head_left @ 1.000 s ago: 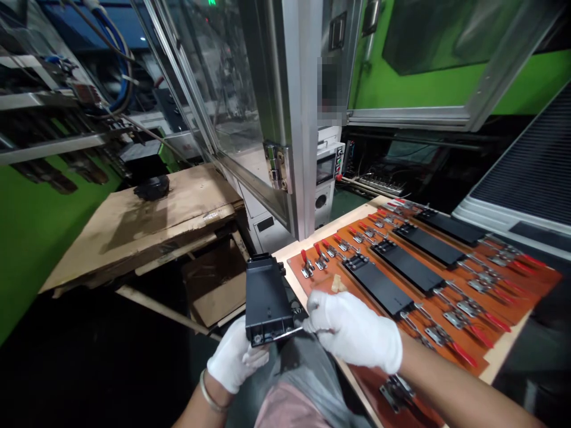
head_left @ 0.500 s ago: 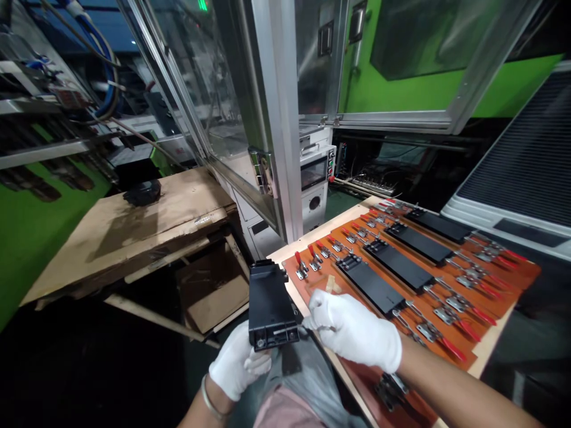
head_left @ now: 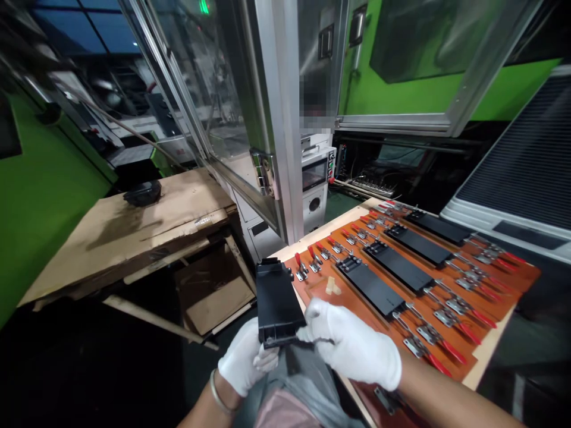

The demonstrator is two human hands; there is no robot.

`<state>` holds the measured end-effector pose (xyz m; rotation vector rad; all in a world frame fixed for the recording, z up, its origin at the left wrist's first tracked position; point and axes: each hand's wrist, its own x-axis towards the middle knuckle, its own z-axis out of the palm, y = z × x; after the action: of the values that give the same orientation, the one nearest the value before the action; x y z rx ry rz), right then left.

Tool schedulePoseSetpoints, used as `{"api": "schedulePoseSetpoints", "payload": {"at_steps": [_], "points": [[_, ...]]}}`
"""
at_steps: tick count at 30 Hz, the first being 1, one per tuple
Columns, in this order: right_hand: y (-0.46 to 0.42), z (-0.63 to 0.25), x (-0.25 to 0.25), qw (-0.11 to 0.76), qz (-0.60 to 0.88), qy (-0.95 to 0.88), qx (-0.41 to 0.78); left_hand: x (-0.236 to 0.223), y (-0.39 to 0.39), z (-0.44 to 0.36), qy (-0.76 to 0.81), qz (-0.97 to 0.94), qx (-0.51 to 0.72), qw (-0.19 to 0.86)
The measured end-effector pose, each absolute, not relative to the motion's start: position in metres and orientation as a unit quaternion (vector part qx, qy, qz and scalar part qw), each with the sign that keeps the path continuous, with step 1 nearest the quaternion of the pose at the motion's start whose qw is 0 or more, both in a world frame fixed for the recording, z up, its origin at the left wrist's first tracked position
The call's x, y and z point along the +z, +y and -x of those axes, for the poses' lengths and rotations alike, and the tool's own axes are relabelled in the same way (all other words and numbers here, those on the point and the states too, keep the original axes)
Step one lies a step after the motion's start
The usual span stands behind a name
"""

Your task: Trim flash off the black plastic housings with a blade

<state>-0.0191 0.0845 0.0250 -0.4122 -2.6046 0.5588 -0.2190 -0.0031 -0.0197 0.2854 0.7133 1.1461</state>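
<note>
On the far left, a dark round part (head_left: 143, 193) sat on a cardboard-covered tabletop (head_left: 120, 244). The gloved left hand (head_left: 247, 364) was closed around a black rectangular housing (head_left: 276, 304), held tilted. The gloved right hand (head_left: 352, 343) pinched a thin dark strip (head_left: 319, 340) at the housing's lower edge, just beside an orange board (head_left: 312, 291) carrying toggle clamps (head_left: 446, 306) and black plates (head_left: 399, 267).
</note>
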Motion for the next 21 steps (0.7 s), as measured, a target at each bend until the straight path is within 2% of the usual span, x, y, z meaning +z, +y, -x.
{"api": "schedulePoseSetpoints", "payload": {"at_steps": [2,14,21], "points": [[0.0853,0.0188,0.0251,0.250,0.156,-0.939,0.178,-0.0214,-0.0032,0.2189,0.323,-0.143,0.535,0.768],[0.0850,0.0224,0.0256,0.210,0.169,-0.952,0.145,-0.0196,-0.0015,0.2167,0.316,-0.173,0.539,0.761],[0.0780,0.0280,0.0302,0.236,0.163,-0.950,0.122,-0.0269,-0.0005,0.2124,0.317,-0.176,0.535,0.763]]}}
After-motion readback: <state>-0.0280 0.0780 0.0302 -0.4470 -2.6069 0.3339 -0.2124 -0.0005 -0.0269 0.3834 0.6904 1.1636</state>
